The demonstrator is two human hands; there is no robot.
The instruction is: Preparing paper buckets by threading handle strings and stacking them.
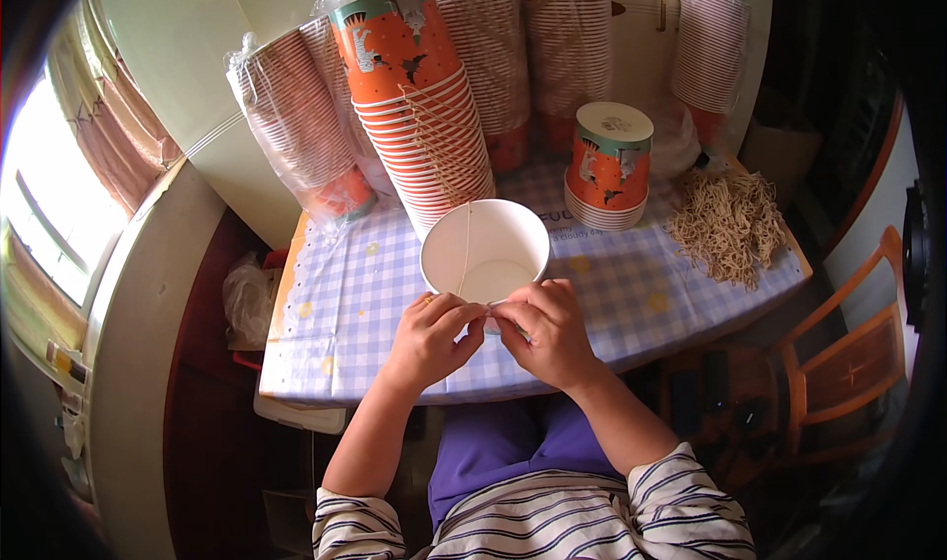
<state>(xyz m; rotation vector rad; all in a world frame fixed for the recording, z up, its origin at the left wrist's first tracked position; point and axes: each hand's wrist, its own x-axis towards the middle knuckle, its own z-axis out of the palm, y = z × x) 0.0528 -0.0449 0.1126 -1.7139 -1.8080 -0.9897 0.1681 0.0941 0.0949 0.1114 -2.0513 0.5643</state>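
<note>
A paper bucket (pixel 503 229), white inside, stands near the front edge of the table with its mouth tilted toward me. A thin pale cord (pixel 468 239) runs across its mouth from the far rim to the near rim. At the near rim my left hand (pixel 431 338) and my right hand (pixel 552 333) meet, fingertips pinched together. Both are closed on the cord's end, though the fingers mostly hide it. Just behind the bucket leans a tall stack of nested orange paper buckets (pixel 419 136), with cords hanging down its side.
A short upside-down stack of orange buckets (pixel 610 170) stands to the right, beside a heap of loose tan cords (pixel 732 226). Plastic-wrapped bucket stacks (pixel 296 106) line the back. Blue checked cloth (pixel 345 313) covers the table. A wooden chair (pixel 848 363) is at the right.
</note>
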